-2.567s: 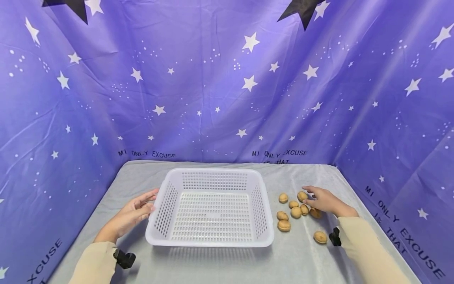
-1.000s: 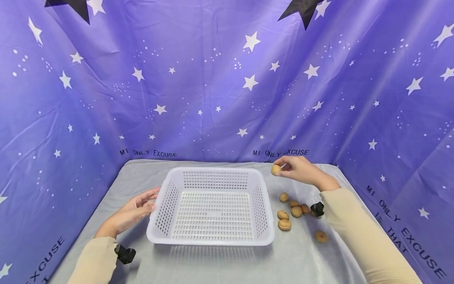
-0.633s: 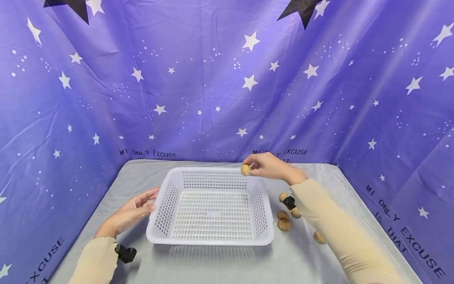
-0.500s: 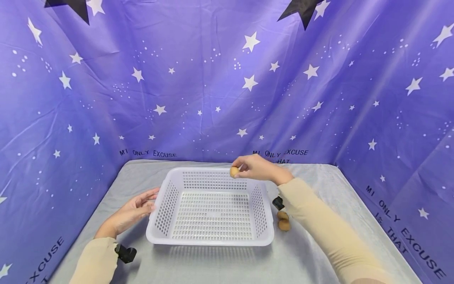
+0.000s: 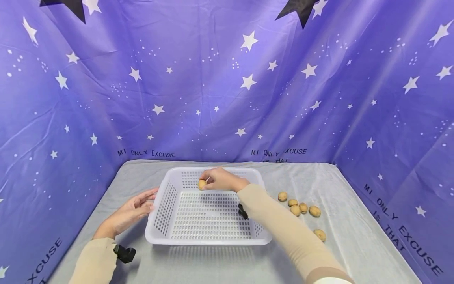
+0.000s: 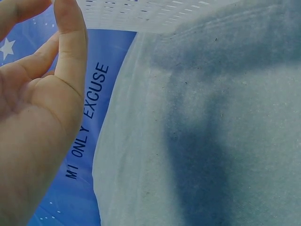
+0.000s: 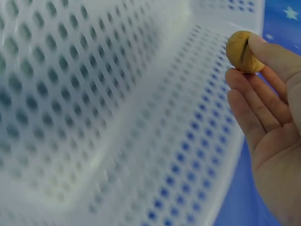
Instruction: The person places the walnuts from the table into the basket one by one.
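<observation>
A white perforated plastic basket sits in the middle of the table. My right hand pinches a walnut between thumb and fingers, over the far part of the basket. In the right wrist view the walnut shows a dark crack along its shell, and the basket's holed wall fills much of the picture. My left hand rests at the basket's left side, fingertips against its outer rim. The left wrist view shows that hand with fairly straight fingers just below the basket wall.
Several loose walnuts lie on the grey cloth right of the basket, one nearer the front. The right sleeve crosses the basket's right rim. A purple star-printed curtain encloses the table's back and sides.
My right hand has picked a walnut from the group at the right, lifted it and carried it left over the basket. My left hand and the basket have stayed in place.
</observation>
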`<state>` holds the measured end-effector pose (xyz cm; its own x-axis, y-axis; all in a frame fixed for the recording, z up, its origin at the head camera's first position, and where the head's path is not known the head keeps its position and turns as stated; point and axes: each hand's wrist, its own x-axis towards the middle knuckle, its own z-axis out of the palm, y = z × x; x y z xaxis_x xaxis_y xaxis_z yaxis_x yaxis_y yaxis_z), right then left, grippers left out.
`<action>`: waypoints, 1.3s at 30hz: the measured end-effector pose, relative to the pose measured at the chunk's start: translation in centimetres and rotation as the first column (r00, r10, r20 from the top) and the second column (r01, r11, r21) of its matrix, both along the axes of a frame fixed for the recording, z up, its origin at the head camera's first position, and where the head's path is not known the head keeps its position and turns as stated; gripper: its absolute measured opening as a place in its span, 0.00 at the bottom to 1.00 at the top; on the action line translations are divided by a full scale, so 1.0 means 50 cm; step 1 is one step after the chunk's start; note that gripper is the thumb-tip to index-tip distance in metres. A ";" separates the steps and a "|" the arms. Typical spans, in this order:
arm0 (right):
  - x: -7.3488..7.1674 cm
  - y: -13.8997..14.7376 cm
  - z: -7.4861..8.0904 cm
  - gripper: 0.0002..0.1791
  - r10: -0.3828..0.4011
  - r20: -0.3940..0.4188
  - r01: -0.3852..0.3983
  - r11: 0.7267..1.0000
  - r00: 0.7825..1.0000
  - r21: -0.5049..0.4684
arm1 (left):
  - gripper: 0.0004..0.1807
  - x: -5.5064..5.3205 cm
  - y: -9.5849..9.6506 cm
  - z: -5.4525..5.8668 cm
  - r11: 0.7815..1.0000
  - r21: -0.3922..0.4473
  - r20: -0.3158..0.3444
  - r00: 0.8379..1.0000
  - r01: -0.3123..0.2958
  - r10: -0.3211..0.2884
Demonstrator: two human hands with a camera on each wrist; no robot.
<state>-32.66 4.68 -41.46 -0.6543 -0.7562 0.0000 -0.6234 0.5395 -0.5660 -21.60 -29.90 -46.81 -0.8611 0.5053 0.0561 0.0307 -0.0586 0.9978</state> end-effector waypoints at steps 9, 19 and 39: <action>0.006 -0.077 -0.076 0.16 0.007 0.010 -0.007 0.999 1.000 -0.037 | 0.36 0.003 -0.005 -0.006 1.000 0.023 -0.004 1.000 0.006 -0.006; 0.008 -0.100 -0.123 0.17 -0.101 0.054 0.103 0.994 0.993 -0.040 | 0.35 0.003 -0.005 -0.009 0.998 0.052 -0.022 1.000 0.019 -0.018; 0.007 -0.023 0.023 0.26 -0.077 0.070 0.074 0.997 0.995 0.036 | 0.36 -0.004 -0.005 -0.014 1.000 0.013 0.009 1.000 -0.017 0.017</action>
